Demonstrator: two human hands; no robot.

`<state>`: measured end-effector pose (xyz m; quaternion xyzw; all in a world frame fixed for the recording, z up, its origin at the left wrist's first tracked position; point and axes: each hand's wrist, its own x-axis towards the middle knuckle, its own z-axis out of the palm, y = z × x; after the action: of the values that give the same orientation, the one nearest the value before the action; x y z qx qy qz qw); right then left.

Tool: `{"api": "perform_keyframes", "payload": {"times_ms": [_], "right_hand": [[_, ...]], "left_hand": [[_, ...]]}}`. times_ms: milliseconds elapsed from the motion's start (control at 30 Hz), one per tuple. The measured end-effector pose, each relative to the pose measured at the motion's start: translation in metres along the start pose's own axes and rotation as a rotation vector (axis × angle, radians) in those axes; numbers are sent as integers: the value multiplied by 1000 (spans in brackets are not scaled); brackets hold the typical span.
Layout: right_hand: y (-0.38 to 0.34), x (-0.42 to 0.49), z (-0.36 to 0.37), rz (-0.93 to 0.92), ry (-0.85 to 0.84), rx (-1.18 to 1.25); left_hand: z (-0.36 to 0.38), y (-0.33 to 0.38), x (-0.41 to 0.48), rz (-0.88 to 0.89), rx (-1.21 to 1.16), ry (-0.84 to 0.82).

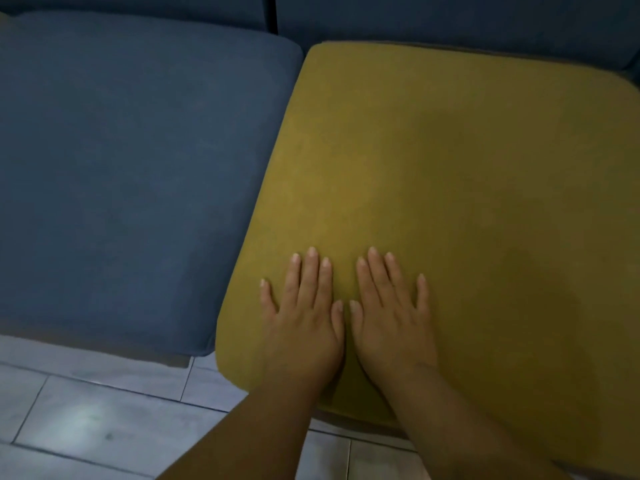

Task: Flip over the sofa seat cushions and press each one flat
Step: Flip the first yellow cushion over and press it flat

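Left grip point(304, 327) and right grip point(391, 323) press flat, fingers spread, on mustard cushion point(450, 168).

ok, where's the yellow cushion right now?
Head view, right half: the mustard-yellow seat cushion sits beside the blue seat cushion, with the left hand and right hand flat near its front edge.

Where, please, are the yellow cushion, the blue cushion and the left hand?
yellow cushion point(450, 168): head view, bare top face.
blue cushion point(138, 150): head view, top face.
left hand point(304, 327): head view, back of hand.
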<state>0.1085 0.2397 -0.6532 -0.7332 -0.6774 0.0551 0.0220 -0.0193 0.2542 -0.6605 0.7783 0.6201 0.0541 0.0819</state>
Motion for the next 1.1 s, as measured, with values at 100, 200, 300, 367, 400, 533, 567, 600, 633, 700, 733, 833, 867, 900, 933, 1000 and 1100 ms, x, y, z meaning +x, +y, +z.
{"api": "perform_keyframes", "payload": {"times_ms": [100, 200, 300, 367, 400, 533, 567, 600, 633, 700, 733, 833, 867, 900, 933, 1000, 1100], "right_hand": [[-3, 2, -5, -3, -24, -4], [-4, 2, -5, 4, -55, -2], [-3, 2, -7, 6, -75, 17], [-2, 2, -13, -17, -127, 25], [-3, 3, -15, -24, -160, 42], [8, 2, -34, -19, -157, 139], [18, 0, -40, -12, -92, 135], [32, -6, -44, 7, -6, 124], [50, -14, -47, 34, 60, 124], [88, -30, -41, 22, 5, 78], [103, -38, -34, -9, -66, 49], [126, -48, -33, -14, -80, 103], [132, -48, -41, 8, -28, 114], [140, -47, -49, 47, 6, 111], [153, -49, -56, 81, 52, 110], [184, -59, -58, 136, 81, 118], [222, -74, -50, 139, -159, 73]], "left_hand": [[-2, 0, 2, 0, 3, 5], [-1, 1, 1, -4, 12, -9], [-2, 1, 3, -12, 21, -15], [-6, 5, 2, -27, 34, -36], [-8, 7, 2, -45, 45, -53], [-19, 33, 6, -94, -28, -84], [-22, 47, 8, -73, -62, -59], [-22, 62, 8, -37, -89, -37], [-19, 78, 6, 12, -95, -16], [-6, 104, -2, 98, -68, -4], [1, 111, -5, 118, -21, -19], [9, 128, -5, 89, 33, -27], [7, 139, -4, 112, 15, -2], [1, 156, -3, 152, -8, 26], [-2, 174, -4, 191, -29, 44], [6, 206, -9, 242, -58, 60], [27, 227, -18, 249, 20, -47]]}}
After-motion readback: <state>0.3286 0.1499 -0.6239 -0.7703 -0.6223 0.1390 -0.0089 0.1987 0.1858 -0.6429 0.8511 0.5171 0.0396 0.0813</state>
